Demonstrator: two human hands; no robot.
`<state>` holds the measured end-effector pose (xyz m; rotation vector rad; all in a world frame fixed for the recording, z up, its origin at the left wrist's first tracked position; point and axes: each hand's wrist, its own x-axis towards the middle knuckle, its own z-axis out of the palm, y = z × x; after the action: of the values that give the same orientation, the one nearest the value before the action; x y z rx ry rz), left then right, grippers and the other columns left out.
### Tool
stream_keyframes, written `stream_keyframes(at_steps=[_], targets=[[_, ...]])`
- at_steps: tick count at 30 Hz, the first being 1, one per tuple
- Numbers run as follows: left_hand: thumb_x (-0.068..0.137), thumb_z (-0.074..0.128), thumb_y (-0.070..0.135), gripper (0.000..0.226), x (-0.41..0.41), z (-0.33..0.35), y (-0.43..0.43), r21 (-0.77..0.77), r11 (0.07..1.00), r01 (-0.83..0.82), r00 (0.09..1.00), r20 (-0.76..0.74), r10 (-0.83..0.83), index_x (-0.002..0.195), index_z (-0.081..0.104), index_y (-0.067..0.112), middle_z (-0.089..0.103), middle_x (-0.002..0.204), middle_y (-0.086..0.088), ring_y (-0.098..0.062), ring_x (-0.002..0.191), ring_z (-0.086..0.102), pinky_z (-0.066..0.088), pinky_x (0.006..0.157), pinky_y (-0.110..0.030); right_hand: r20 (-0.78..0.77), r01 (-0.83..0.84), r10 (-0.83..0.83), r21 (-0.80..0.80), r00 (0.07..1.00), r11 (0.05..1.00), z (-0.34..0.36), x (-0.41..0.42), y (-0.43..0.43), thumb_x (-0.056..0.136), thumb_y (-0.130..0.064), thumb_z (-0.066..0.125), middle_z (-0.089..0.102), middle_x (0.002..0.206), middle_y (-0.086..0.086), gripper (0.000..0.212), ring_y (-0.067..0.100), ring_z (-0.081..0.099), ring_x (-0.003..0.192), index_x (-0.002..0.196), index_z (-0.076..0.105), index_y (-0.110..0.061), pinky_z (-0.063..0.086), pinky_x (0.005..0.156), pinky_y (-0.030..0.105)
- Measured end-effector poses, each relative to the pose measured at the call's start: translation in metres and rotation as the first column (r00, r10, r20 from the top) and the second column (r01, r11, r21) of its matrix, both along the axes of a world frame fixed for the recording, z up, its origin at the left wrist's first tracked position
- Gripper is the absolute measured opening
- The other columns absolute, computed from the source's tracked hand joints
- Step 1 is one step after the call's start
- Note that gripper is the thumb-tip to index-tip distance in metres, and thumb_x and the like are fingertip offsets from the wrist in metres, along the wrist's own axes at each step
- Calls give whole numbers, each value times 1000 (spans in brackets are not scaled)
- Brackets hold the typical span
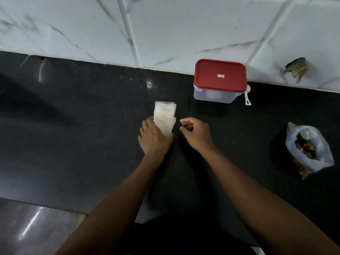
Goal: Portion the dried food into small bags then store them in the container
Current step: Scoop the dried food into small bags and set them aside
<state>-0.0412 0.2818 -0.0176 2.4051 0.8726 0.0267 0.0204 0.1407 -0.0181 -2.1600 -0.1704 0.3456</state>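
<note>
A stack of small clear bags lies on the black counter near the middle. My left hand rests flat on the stack's near end, pressing it down. My right hand hovers just right of the stack, fingers loosely curled and holding nothing. A clear plastic container with a red lid stands closed at the back by the wall. At the far right sits an open plastic bag of brown dried food.
A white plastic scoop leans behind the container's right side. The white marbled tile wall has a broken hole at the right. The counter's front edge runs at lower left, with shiny floor below it.
</note>
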Motion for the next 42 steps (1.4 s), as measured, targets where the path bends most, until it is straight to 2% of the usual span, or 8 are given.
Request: stream_keyframes(at_steps=[5,9,14,17,22,33,39,42], targets=[[74,82,55,93,-7,4,-12,10,994,105,986,130,-106,146,37,20,49,139,2,-20,127,49,42,103,-41,-111,156,-139,160,984,975,16,3,-4,92,-27,72,73,99,-12,18,-3,67,91,109,76,-22,52,80,14],[74,84,48,89,-10,7,-22,52,954,294,926,231,-298,146,39,22,52,135,5,-15,123,51,40,106,-38,-285,216,-137,268,949,939,32,9,-19,92,-25,70,76,99,-11,13,7,72,95,103,78,-25,62,79,31],[71,84,36,89,-10,9,-31,-9,881,473,838,314,-446,147,41,21,51,138,6,-14,127,46,31,104,-29,-354,174,-67,281,933,944,51,8,-45,91,-9,69,78,99,-4,20,13,75,91,105,78,-21,61,72,28],[70,83,35,90,-8,10,-35,-38,849,527,807,336,-486,149,40,21,48,141,6,-12,129,44,34,109,-32,-364,173,-57,297,930,939,56,3,-55,88,-1,68,79,97,1,25,17,76,90,106,76,-16,63,75,33],[69,85,55,92,-1,14,-42,-91,789,608,764,338,-550,146,42,28,42,140,8,-10,128,44,39,111,-37,-406,197,-57,311,912,930,60,-5,-62,87,5,69,78,98,5,28,19,76,91,108,74,-13,63,75,32],[75,85,56,73,15,13,-67,-173,659,732,657,434,-616,134,55,27,59,125,10,-7,114,57,48,104,-46,-516,311,-70,399,854,862,59,-12,-96,82,-11,82,72,108,10,33,21,73,91,111,65,-10,56,62,31],[75,87,52,66,21,18,-100,-181,625,759,627,461,-628,131,58,29,58,123,16,0,114,55,43,102,-27,-525,331,-89,389,847,860,58,-11,-125,80,-18,84,73,109,10,35,22,72,95,109,65,-12,54,63,32],[75,86,53,61,22,21,-122,-203,617,760,625,484,-612,126,62,29,59,118,17,-3,110,59,50,96,-33,-529,335,-92,386,844,860,59,-12,-144,81,-18,83,74,106,7,36,20,73,94,112,65,-10,57,65,31]])
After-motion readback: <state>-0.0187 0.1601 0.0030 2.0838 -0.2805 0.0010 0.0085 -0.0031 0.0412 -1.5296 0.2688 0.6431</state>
